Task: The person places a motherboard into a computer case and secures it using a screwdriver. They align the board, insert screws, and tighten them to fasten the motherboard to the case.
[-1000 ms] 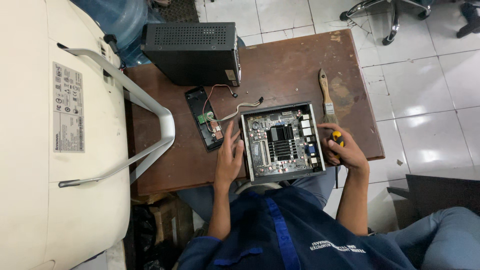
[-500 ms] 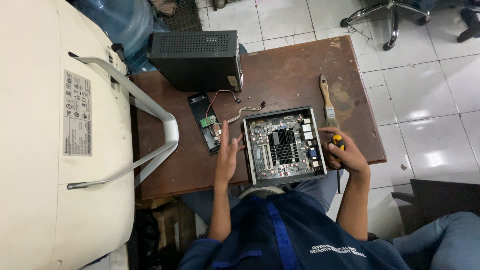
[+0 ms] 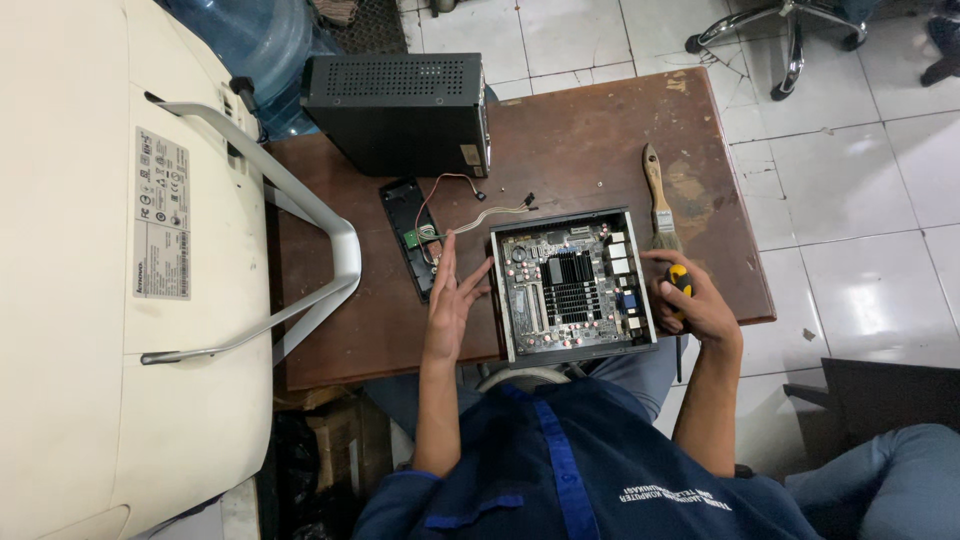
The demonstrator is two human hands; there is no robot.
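The right hand [image 3: 700, 305] is curling shut around a screwdriver [image 3: 679, 290] with a yellow-and-black handle, its thin shaft running down past the table edge below the wrist. Just to the left of that hand, touching its fingers, is sitting an open small computer case [image 3: 573, 285] — a shallow grey metal tray holding a dark circuit board, with a black finned heatsink at its middle, a row of light-coloured connectors along the side nearest the right hand, and small round silver capacitors dotted across the board.

The left hand [image 3: 452, 295] is lying flat and open against the opposite side of the case, fingers stretched out and spread, gripping nothing; its fingertips are pointing away from the person's body. Just beyond those fingertips, a thin bundle of wires [image 3: 480, 205] is trailing from a narrow black panel [image 3: 412, 238], which is carrying a small green board and lying just left of the hand.

Above the right hand, a wooden-handled paintbrush [image 3: 657, 195] is resting on the brown wooden table [image 3: 590, 130]. Farther off, beyond the left hand, a black perforated cover [image 3: 400, 110] is standing — well apart from the case. To the far left, a large cream-coloured device [image 3: 90, 300] with a grey metal stand is filling the edge of the view.
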